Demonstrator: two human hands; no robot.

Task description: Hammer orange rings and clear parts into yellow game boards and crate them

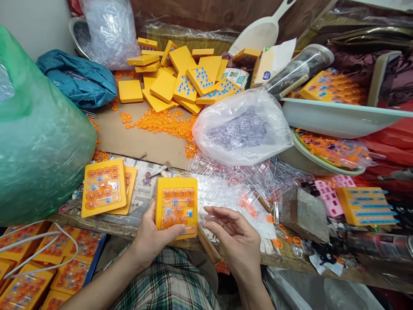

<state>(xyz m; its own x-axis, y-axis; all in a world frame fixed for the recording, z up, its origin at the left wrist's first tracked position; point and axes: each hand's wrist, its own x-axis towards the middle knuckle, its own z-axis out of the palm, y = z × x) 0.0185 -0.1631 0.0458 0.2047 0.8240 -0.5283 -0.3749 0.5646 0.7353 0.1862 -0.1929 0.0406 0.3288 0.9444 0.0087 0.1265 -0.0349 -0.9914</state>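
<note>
My left hand (pixel 151 239) is closed around the lower left edge of a yellow toy calculator (pixel 176 206), held upright with its orange keys facing me. My right hand (pixel 237 239) hovers just to the right of it, palm up, fingers loosely curled and apart, touching nothing I can make out. Small clear plastic covers (pixel 226 189) lie scattered on the table right behind both hands. Two finished yellow calculators (pixel 105 187) lie stacked to the left of my left hand.
A clear bag of plastic pieces (pixel 241 129) sits behind the hands. Yellow casings (pixel 180 79) pile up at the back with loose orange keys (pixel 161 122) before them. A green bag (pixel 35 142) bulges at left. Basins (pixel 335 116) stand at right. More calculators (pixel 38 267) fill a box lower left.
</note>
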